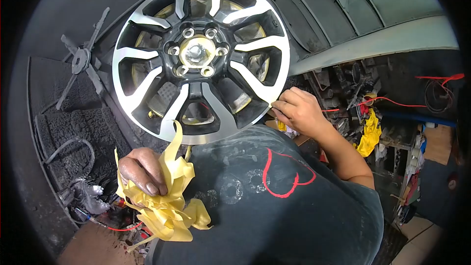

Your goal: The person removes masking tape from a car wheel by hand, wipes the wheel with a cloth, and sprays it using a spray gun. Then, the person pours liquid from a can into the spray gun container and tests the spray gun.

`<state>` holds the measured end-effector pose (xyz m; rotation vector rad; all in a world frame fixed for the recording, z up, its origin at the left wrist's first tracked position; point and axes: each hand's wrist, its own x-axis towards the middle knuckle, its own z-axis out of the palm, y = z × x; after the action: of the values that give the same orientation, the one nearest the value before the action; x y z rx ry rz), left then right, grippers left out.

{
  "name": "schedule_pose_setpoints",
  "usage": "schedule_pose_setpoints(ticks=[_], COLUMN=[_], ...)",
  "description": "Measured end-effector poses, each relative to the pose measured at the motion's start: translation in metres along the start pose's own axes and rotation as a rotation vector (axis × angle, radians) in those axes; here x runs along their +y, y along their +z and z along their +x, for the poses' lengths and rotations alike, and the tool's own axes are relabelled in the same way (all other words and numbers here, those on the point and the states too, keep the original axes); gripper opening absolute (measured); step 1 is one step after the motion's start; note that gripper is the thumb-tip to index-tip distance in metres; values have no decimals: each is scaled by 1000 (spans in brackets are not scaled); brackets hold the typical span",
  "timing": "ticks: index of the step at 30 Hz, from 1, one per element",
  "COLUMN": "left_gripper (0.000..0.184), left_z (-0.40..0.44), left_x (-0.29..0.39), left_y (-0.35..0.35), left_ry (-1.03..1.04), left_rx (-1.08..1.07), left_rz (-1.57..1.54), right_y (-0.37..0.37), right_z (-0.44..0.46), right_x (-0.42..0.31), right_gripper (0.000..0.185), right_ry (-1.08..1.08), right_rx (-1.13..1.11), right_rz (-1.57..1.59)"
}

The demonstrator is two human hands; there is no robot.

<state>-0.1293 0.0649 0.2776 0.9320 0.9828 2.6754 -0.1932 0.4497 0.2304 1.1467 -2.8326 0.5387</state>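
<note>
An alloy wheel (pixel 222 113) with black and bright silver spokes stands in front of me. Yellow tape edges show behind its spokes, and a yellow-edged cover (pixel 197 51) sits over the hub centre. My left hand (pixel 142 169), below the wheel's lower left, is closed around a crumpled bunch of yellow masking tape (pixel 171 211). One strip sticks up from the bunch towards the rim. At the lower right rim, my right hand (pixel 297 110) is closed with its fingertips pinched against the edge. What lies between those fingertips is too small to make out.
A dark stand with metal arms (pixel 81 61) is at left, above a dark shaggy mat (pixel 78 135). A cluttered shelf with a yellow cloth (pixel 370 132) and red cord (pixel 397 102) is at right. A pale panel (pixel 378 41) spans the upper right.
</note>
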Motion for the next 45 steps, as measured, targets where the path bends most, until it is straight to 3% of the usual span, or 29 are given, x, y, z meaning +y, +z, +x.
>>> schedule_pose_setpoints(ticks=[7, 10, 12, 19, 24, 30, 31, 32, 34, 38, 40, 42, 44, 45], left_gripper=[18, 20, 25, 28, 37, 40, 42, 42, 45, 49, 39, 31, 34, 28], left_z=[-13, -21, -18, -19, -18, -8, -11, -10, 0, 14, 19, 17, 6, -1], left_x=[-1, -8, 4, -2, -13, -8, -6, -12, -27, -36, -20, -20, -14, -10], left_y=[-12, -17, -11, 13, 16, 29, 23, 29, 47, 42, 44, 52, 52, 52], left_ry=[-33, 116, 13, 41, 88, 31, 34, 39, 127, 127, -144, -106, -146, -152], left_rx=[-18, -39, 9, 267, 311, 350, 251, 259, 442, 272, 144, 221, 230, 263], left_rz=[45, 24, 80, 311, 388, 587, 657, 660, 686, 950, 1099, 1110, 1163, 1127], right_y=[0, -5, -8, -3, -2, -60, -72, -77, -76, -52, -47, -60, -60, -65], right_z=[18, 28, 34, 47, 75, 120, 124, 125, 120, 100, 100, 106, 108, 109], right_x=[4, 11, 10, 14, 36, 34, 37, 23, -19, -94, -92, -73, -37, -19], right_gripper=[23, 24, 24, 24, 26, 20, 13, 5, 4, 9, 13, 16, 17, 17], right_ry=[-86, -21, 17, 112, -8, -21, -42, 35, 83, -49, -171, -250, -290, -192], right_rx=[0, 24, 50, 111, 344, 699, 789, 822, 622, -69, -279, -379, -186, -84], right_rz=[-51, -59, -58, -11, -133, -208, -158, 172, 618, 1066, 1171, 1148, 916, 680])
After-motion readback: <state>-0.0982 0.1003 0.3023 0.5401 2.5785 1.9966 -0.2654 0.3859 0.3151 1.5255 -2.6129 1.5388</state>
